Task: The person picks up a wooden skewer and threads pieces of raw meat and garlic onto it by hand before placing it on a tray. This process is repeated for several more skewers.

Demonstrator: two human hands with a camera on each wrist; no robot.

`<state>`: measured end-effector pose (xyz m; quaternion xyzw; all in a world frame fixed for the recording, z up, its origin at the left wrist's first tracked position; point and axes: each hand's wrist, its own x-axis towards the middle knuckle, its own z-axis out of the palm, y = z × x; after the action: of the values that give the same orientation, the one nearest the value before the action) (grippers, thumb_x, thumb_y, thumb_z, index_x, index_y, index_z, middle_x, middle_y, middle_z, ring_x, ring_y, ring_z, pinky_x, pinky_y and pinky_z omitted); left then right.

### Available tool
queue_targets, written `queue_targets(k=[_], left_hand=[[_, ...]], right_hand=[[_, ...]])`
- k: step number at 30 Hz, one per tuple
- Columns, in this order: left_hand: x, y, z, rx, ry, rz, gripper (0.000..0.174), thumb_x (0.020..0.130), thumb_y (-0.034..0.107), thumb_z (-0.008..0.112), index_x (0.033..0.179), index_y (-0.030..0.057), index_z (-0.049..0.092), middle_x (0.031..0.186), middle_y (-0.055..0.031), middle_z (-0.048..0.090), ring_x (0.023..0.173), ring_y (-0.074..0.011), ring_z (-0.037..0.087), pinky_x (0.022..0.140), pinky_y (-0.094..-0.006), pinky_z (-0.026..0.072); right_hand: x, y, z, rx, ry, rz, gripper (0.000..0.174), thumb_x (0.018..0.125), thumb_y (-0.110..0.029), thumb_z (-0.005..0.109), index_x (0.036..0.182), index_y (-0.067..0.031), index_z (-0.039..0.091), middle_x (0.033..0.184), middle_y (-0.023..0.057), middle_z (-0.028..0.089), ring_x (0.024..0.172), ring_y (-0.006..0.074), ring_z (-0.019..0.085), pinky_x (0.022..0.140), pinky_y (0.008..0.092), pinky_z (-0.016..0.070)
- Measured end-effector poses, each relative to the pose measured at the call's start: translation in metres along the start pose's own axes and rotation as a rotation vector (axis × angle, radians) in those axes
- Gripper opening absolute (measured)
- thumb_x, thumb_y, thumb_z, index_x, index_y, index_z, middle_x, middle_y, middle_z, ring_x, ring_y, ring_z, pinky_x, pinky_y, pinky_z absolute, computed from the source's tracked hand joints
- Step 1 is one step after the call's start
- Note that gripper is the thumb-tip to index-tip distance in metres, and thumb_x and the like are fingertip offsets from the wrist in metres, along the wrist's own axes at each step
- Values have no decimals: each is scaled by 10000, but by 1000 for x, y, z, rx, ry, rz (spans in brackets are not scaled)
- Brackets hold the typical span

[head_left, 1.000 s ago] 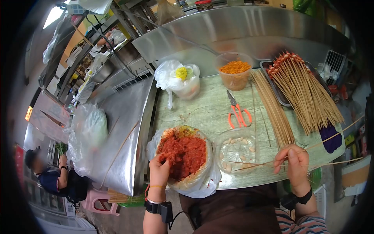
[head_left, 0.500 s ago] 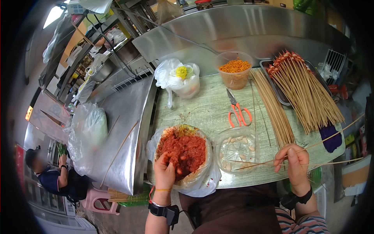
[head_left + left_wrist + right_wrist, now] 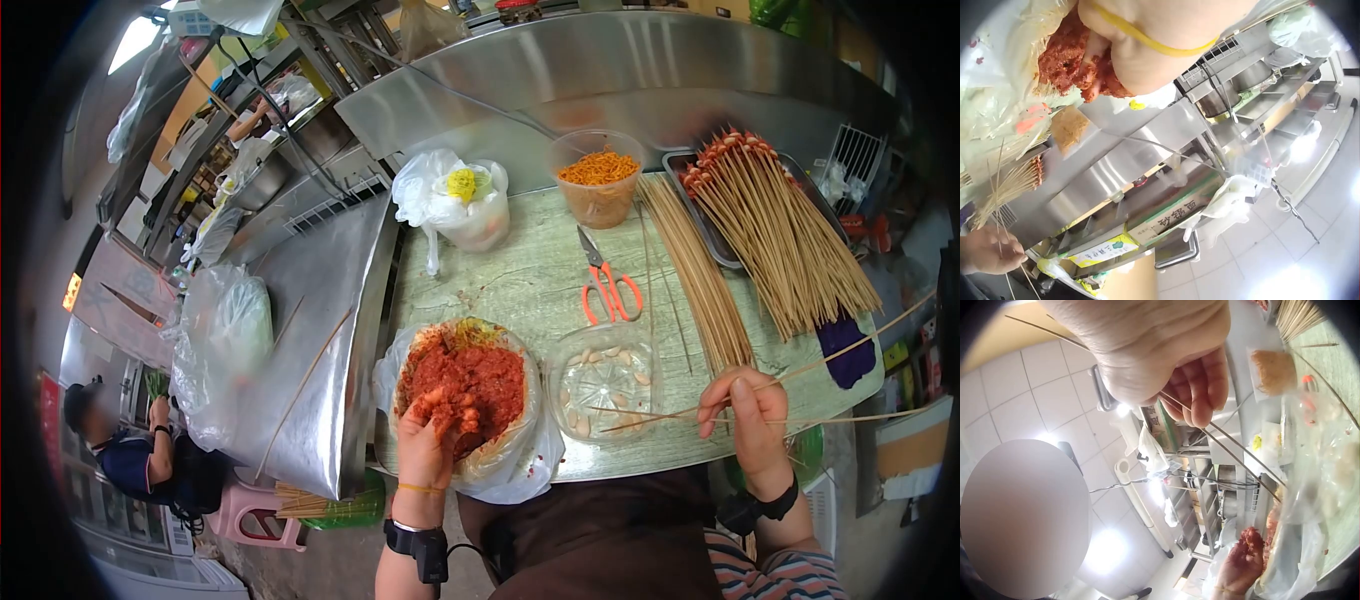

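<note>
A plastic-lined bowl [image 3: 533,385] holds a wet red minced mixture [image 3: 490,375]. My left hand [image 3: 425,448] is at the bowl's near left side, its sauce-coated fingers curled around some of the red mixture. The right wrist view shows that clump [image 3: 1251,542] at the fingertips. At the right, my right hand [image 3: 752,420] pinches two thin bamboo skewers [image 3: 850,418], whose pointed ends reach left over a clear plastic tray [image 3: 650,350]. Several pale cloves, like peeled garlic, lie in that tray.
Orange-handled scissors [image 3: 612,297] lie behind the tray, near a tub of orange shreds [image 3: 600,185]. Loose skewers [image 3: 705,290] and a dark tray [image 3: 735,262] of loaded skewers are at the right. A bagged tub [image 3: 480,220] stands behind the bowl. Another person [image 3: 150,450] is far left.
My left hand has shifted slightly right, and its fingers have turned up with red mixture on them. The right hand and its skewers have stayed nearly still.
</note>
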<state>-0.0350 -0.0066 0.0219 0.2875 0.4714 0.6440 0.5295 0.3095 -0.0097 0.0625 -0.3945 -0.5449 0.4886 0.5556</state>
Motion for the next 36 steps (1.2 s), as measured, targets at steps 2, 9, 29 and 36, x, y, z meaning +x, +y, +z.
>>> queue_targets(k=[2, 9, 29, 36], left_hand=[[0, -2, -5, 23, -22, -5, 178, 886, 50, 544, 1050, -9, 584, 917, -100, 659, 752, -181, 647, 644, -292, 546], [0, -2, 5, 192, -9, 48, 160, 947, 135, 479, 995, 9, 564, 778, -74, 638, 621, -162, 621, 547, -272, 521], [-3, -16, 12, 581, 5, 317, 185, 875, -4, 513, 1022, -69, 604, 1019, -78, 621, 908, -147, 577, 841, -270, 452], [-4, -27, 32, 268, 108, 193, 141, 897, 90, 565, 971, -21, 612, 893, -39, 643, 768, -91, 584, 679, -216, 468]], right_hand=[[0, 0, -1, -42, -15, -1, 365, 955, -218, 402, 767, 43, 575, 696, 112, 582, 559, 146, 566, 559, 245, 457], [0, 3, 0, -42, -21, 29, 368, 957, -234, 407, 774, 40, 571, 702, 114, 586, 566, 149, 570, 566, 249, 462], [33, -3, -1, -35, -134, 141, 254, 954, -146, 455, 836, 35, 589, 727, 56, 572, 585, 90, 559, 537, 214, 455], [48, 6, 9, -281, -400, 147, 209, 925, -127, 502, 823, 29, 595, 721, 79, 576, 622, 176, 560, 558, 278, 443]])
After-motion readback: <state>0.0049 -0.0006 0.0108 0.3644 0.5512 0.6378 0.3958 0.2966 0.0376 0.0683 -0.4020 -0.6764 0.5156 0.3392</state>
